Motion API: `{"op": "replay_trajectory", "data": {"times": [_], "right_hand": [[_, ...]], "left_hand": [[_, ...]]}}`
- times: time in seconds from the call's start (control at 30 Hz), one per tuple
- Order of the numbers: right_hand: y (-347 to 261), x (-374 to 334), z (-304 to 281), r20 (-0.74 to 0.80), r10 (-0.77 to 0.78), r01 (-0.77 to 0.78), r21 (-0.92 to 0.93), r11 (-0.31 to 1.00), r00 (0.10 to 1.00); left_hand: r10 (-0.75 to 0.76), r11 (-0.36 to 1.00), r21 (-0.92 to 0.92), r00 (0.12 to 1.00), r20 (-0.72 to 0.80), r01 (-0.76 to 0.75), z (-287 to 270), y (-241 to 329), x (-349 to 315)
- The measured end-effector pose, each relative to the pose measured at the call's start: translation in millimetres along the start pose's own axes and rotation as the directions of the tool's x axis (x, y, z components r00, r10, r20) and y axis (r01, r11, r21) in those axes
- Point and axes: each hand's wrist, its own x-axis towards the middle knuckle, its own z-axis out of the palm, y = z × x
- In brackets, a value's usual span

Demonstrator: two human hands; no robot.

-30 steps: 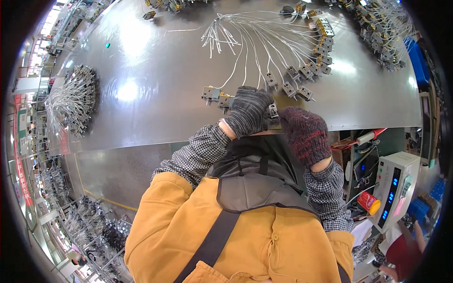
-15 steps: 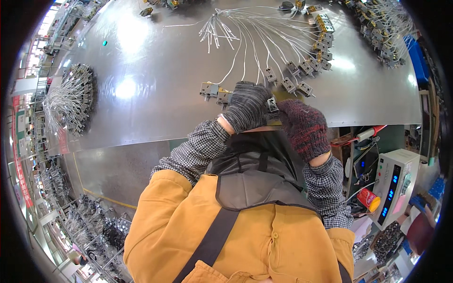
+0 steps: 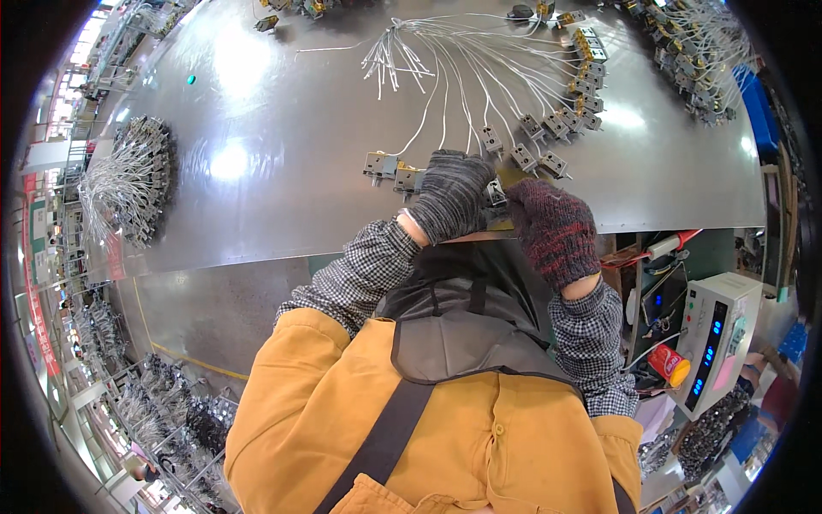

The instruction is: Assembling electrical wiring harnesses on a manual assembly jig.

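Note:
My left hand, in a grey knit glove, is closed around a small silvery box-shaped metal part at the table's front edge. My right hand, in a dark red and black glove, is closed just right of that part; whatever its fingertips hold is hidden. Two similar metal parts sit left of my left hand. Beyond my hands, several more wired parts lie in a curved row toward the far right. Their white wires run back to one bundle.
The metal table carries another wired heap at left and one at far right. A small green disc lies far left. Below the right edge stand a white box with a blue display and a red container.
My right hand has shifted very slightly to the right, away from the metal part. My left hand keeps almost the same place and grip.

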Motion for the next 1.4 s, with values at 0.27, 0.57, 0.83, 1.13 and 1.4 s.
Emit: {"op": "replay_trajectory", "data": {"times": [0.27, 0.57, 0.83, 1.13, 1.4], "right_hand": [[-4.9, -4.1, -3.8, -0.059, -0.035, 0.039, 0.077, 0.996, 0.998], [-0.3, -12.2, -8.0, -0.098, 0.009, 0.025, 0.336, 0.941, 0.995], [-7.6, -16.3, 26.0, 0.161, -0.172, 0.057, 0.546, 0.836, 0.972], [6.4, -20.5, 18.7, 0.013, 0.011, -0.016, 0.455, 0.890, 1.000], [24.3, -15.3, 9.2, 0.075, 0.186, -0.199, 0.481, 0.854, 0.980]], "left_hand": [[-0.008, 0.998, 0.055, 1.000, 0.020, 0.007, 5.3, 0.4, -0.5], [0.082, 0.970, -0.230, 0.996, -0.019, -0.084, -15.6, -22.3, -3.8], [0.023, 0.994, -0.109, 1.000, 0.014, -0.022, -15.1, -48.8, -28.9], [-0.011, 0.941, -0.339, 0.996, -0.094, -0.022, -10.4, -40.4, -8.4], [-0.018, 0.901, -0.428, 0.990, 0.141, 0.078, -9.9, -40.8, -3.7]]}}
